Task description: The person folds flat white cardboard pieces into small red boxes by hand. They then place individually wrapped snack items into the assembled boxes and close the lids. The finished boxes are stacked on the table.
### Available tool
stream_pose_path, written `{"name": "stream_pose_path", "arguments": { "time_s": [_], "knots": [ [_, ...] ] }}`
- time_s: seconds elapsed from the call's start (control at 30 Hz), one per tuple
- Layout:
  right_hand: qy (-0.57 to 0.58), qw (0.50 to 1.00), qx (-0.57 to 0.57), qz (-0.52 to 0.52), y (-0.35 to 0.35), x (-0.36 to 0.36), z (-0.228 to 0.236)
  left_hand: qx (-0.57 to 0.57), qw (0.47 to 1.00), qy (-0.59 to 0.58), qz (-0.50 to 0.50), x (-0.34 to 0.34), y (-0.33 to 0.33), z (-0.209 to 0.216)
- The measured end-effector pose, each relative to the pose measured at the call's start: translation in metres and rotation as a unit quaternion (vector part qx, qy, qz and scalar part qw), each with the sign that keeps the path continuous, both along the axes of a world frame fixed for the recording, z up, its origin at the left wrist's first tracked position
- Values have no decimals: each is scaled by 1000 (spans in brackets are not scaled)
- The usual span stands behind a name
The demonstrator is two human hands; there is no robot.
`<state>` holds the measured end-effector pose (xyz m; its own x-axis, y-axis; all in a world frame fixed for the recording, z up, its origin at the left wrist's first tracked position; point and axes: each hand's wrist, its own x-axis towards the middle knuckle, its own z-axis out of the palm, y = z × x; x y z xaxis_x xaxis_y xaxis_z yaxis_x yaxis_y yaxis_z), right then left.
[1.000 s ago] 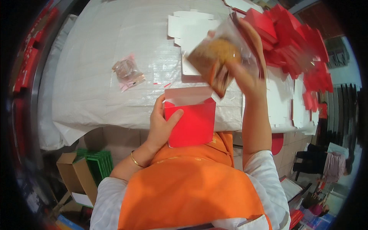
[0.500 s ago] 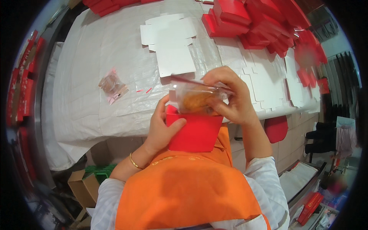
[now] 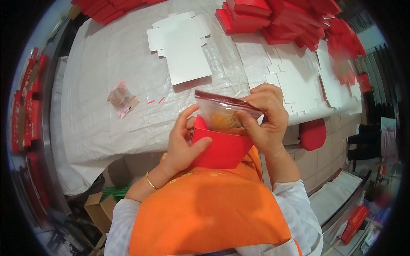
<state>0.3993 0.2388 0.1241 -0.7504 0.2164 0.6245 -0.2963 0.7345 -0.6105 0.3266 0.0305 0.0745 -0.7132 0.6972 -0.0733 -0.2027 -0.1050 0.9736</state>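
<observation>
A clear bag is poking from a red box by the surface's near edge; the right hand is clamping its fingers on the bag, the left hand on the box. White cardboard is lying toward the far edge.

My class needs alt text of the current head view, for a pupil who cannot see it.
A person's right hand holds a clear bag with a golden-brown item, partly inside a red box that the left hand holds. On the white-covered table beyond lie a flat white carton, a small clear packet and piled red boxes.
</observation>
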Motion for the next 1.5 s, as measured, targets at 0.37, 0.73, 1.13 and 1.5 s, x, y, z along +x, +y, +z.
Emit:
{"name": "stream_pose_path", "arguments": {
  "time_s": [0.37,0.73,1.13,1.5],
  "knots": [
    [-6,992,129,-10,-1,17,-3,-4,1000,19,16,-2,2,-6],
    [-16,943,-330,20,-30,50,-82,67,953,294,-10,-15,-15,-34],
    [-24,988,-149,-23,-23,42,-52,22,901,433,2,-38,-8,-13],
    [-27,914,-403,46,-37,35,-42,12,915,393,90,-28,-9,-5]
  ]
}}
